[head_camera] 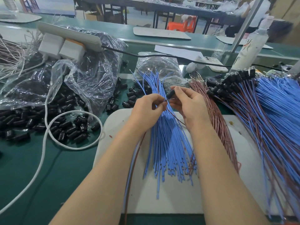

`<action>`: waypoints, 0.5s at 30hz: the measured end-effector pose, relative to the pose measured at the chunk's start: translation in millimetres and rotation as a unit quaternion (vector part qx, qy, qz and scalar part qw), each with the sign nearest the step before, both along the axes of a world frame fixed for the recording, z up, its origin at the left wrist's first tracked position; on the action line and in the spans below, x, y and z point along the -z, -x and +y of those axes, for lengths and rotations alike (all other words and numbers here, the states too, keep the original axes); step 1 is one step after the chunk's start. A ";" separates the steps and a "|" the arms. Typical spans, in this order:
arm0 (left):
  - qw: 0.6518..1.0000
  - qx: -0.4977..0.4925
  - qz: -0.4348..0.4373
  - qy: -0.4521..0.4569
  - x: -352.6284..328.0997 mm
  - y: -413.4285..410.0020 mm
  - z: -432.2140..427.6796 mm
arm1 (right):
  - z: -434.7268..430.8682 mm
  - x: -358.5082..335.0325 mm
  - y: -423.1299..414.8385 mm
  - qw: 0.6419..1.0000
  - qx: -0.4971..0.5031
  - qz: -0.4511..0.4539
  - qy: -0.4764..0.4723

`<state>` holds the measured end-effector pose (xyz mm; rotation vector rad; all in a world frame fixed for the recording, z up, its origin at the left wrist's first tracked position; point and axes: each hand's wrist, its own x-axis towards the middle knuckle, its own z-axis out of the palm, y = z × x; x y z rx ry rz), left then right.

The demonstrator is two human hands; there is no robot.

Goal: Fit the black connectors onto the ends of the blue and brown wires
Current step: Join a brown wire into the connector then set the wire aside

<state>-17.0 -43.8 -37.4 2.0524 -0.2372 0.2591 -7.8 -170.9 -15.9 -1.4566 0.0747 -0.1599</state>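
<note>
Right hand (190,104) pinched small black plastic connector (170,95), long axis aimed at thin blue and brown wire tips (168,105) pinched by left hand (146,108), just left of that grip

- No text, number or brand that you can read in the head view.
- Bottle (248,49), far right in your view: red and black marks on its white wrap, too blurred to make out as letters.
</note>
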 end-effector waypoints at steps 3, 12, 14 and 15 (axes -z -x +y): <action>1.000 -0.002 0.000 0.029 0.1 0.1 1.4 | 1.1 -1.0 0.0 1.000 -0.009 0.016 0.001; 0.991 -0.056 -0.097 -0.070 1.5 2.0 -1.8 | 8.7 0.9 5.4 0.972 0.020 -0.049 0.230; 0.990 -0.058 -0.108 -0.070 0.2 3.5 -3.6 | 11.3 0.2 6.6 0.969 0.018 -0.049 0.240; 0.991 -0.061 -0.105 -0.062 0.0 3.2 -3.6 | 11.9 0.2 7.1 0.968 0.018 -0.052 0.244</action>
